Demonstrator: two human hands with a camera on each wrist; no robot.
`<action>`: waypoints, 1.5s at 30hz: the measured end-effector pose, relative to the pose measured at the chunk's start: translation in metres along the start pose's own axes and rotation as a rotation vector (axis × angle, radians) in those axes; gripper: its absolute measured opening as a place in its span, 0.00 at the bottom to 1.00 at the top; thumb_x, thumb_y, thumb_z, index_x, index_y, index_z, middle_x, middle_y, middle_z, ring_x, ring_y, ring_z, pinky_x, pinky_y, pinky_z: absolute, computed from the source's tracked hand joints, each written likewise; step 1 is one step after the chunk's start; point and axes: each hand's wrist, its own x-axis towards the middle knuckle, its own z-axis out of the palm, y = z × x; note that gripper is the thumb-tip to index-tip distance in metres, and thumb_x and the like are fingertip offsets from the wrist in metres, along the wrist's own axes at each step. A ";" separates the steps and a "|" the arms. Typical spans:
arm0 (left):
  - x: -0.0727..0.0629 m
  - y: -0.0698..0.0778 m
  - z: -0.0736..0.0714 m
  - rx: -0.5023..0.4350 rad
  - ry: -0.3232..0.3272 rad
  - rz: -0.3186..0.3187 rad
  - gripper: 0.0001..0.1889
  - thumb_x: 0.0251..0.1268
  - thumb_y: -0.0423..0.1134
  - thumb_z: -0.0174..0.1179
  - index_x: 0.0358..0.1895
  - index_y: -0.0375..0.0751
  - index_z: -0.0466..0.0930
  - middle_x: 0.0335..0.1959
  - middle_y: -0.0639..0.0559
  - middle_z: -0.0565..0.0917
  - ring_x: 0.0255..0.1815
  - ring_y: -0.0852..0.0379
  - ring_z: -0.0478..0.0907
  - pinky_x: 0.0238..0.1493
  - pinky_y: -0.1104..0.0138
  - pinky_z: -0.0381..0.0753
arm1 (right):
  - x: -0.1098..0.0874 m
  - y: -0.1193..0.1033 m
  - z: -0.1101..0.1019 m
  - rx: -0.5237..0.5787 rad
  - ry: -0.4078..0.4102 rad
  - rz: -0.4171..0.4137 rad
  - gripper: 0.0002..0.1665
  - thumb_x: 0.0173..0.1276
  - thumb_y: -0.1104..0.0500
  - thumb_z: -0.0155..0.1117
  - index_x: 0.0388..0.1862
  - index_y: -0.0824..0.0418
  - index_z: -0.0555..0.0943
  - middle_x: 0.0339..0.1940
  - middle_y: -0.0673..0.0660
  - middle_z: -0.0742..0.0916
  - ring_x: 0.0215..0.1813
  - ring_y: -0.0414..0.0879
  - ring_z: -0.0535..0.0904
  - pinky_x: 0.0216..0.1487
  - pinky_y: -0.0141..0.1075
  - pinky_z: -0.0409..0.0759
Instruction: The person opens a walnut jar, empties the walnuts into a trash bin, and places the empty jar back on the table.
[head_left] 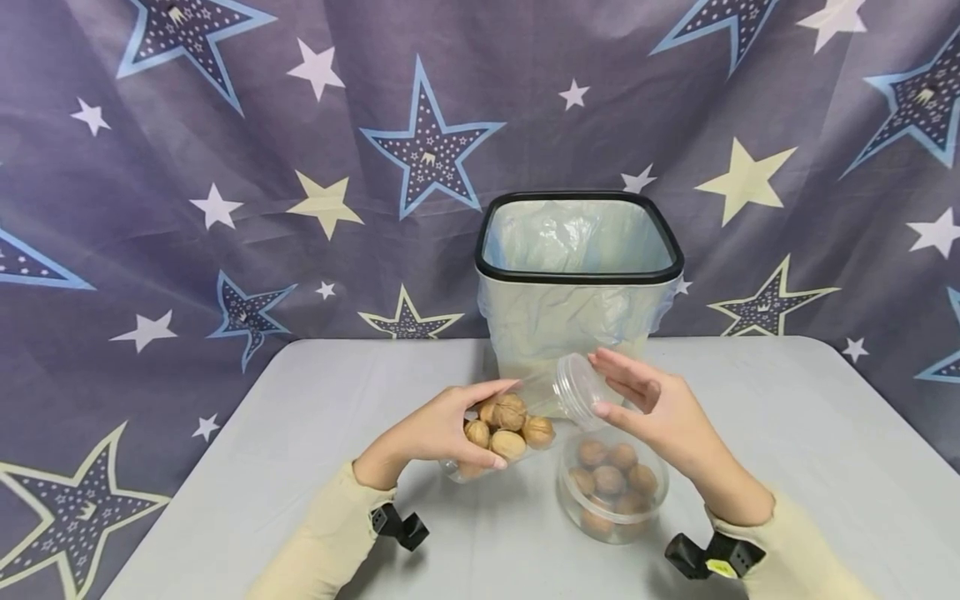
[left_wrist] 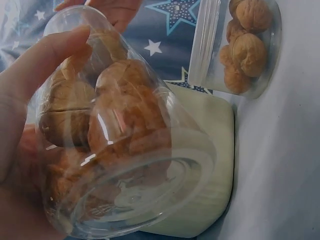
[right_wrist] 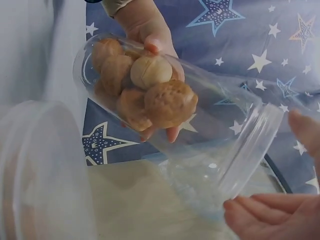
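My left hand point(head_left: 442, 421) holds a clear plastic jar point(right_wrist: 195, 100) tilted, its lidded end up and to the right. Several walnuts point(head_left: 510, 414) lie in its lower part. A translucent lid point(head_left: 579, 390) sits on the jar's upper end. Around that lid my right hand point(head_left: 660, 408) stands with fingers and thumb spread; its lower fingertips point(right_wrist: 232, 207) are at the lid's edge, and contact is hard to tell. Just below, a second clear jar point(head_left: 611, 525), holding several brown walnuts point(left_wrist: 250, 54), stands upright on the table with its lid on.
Behind the hands stands a white bin point(head_left: 570, 321) with a black rim and a bluish plastic liner. The light grey table point(head_left: 262, 467) reaches back to a dark curtain point(head_left: 247, 150) printed with stars. Small black cameras point(head_left: 397, 525) are strapped to both wrists.
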 end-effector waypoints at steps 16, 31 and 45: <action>0.000 0.001 0.000 0.024 0.005 -0.006 0.45 0.43 0.41 0.75 0.69 0.42 0.63 0.54 0.50 0.80 0.53 0.59 0.76 0.59 0.65 0.72 | -0.003 -0.002 0.003 0.013 0.020 0.066 0.35 0.57 0.71 0.67 0.63 0.78 0.67 0.60 0.73 0.75 0.59 0.33 0.75 0.57 0.25 0.71; -0.001 0.001 0.000 0.001 -0.002 0.010 0.46 0.43 0.41 0.75 0.69 0.39 0.63 0.52 0.50 0.81 0.52 0.60 0.77 0.58 0.66 0.73 | 0.003 0.017 -0.002 0.343 -0.158 -0.205 0.38 0.56 0.81 0.60 0.65 0.82 0.59 0.66 0.57 0.75 0.68 0.44 0.68 0.64 0.32 0.65; -0.002 0.002 0.000 -0.044 -0.022 0.019 0.46 0.42 0.38 0.75 0.69 0.38 0.63 0.51 0.48 0.82 0.52 0.60 0.77 0.59 0.67 0.71 | 0.009 0.024 -0.006 0.423 -0.300 -0.388 0.43 0.57 0.77 0.63 0.67 0.84 0.51 0.71 0.64 0.67 0.72 0.49 0.60 0.70 0.36 0.57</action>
